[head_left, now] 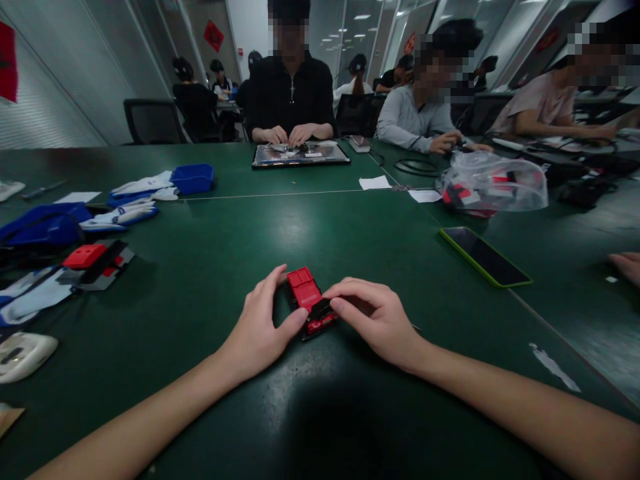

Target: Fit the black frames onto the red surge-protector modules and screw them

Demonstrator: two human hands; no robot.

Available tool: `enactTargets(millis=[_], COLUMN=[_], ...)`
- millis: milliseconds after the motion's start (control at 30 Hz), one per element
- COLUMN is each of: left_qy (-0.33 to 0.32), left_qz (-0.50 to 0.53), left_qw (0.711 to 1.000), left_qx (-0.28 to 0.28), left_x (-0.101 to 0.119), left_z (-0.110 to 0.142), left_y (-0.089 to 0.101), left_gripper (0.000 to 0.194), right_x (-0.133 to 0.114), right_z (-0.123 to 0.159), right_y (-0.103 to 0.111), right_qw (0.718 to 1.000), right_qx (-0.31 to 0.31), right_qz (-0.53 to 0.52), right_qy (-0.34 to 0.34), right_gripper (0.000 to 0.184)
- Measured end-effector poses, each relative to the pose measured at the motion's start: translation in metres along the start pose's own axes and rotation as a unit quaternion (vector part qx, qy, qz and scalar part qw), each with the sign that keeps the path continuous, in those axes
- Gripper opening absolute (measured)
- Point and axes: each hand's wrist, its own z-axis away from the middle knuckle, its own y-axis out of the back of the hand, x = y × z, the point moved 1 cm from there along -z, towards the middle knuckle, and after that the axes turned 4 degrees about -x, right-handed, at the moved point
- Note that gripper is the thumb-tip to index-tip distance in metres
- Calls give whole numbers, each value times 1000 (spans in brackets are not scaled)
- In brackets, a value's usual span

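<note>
A red toy car (304,287) with black lower edges lies on the green table in front of me, at a slight angle. My left hand (265,322) grips it from the left, with the thumb at its near end and the fingers along its far left side. From the right, my right hand (376,319) pinches a small black part (321,308) between thumb and index finger. That part rests over the near half of the car and partly covers it. Whether it is fastened to the car, I cannot tell.
A green-edged phone (485,257) lies to the right, beyond it a clear plastic bag (520,177) with red pieces. Gloves (125,215) and a red-and-grey block (100,265) sit at left. Across the table (225,233), a person (291,93) works on a flat panel (300,157).
</note>
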Motion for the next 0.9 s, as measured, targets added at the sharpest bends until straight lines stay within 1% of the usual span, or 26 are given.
enactTargets(millis=[33, 100, 200, 267, 333, 433, 567, 633, 733, 767, 833, 900], left_qy=[-3, -1, 22, 38, 40, 17, 10, -2, -45, -64, -101, -140], left_qz=[-11, -26, -32, -22, 12, 78, 141, 174, 216, 217, 188, 138], left_qw=[1000, 999, 999, 999, 999, 996, 989, 985, 975, 974, 977, 981], left_qx=[-13, -20, -16, -18, -27, -31, -33, -21, 0, 3, 2, -6], left_x=[0, 1, 6, 11, 16, 20, 18, 14, 10, 9, 9, 9], left_z=[1, 2, 4, 5, 7, 9, 11, 12, 13, 13, 13, 11], left_y=[-1, -3, -4, -4, -4, -3, -5, -7, -8, -8, -7, -4], left_gripper=[82, 88, 88, 88, 92, 98, 100, 100, 96, 95, 91, 80], right_x=[1, 3, 7, 8, 7, 5, 4, 4, 3, 3, 2, 1], right_z=[1, 3, 4, 4, 4, 6, 7, 7, 8, 9, 10, 11], right_y=[-1, -1, -1, -2, -4, -5, -6, -7, -10, -12, -15, -17], right_qw=[1000, 999, 992, 990, 994, 1000, 996, 993, 988, 987, 982, 978], right_qx=[6, 21, 51, 56, 39, 2, -30, -41, -57, -68, -95, -113], right_qz=[-6, -33, -83, -92, -79, -29, 31, 44, 53, 55, 55, 52], right_qy=[-5, -28, -78, -89, -66, 5, 81, 104, 130, 137, 154, 169], right_gripper=[13, 13, 15, 16, 13, 12, 16, 17, 17, 16, 16, 16])
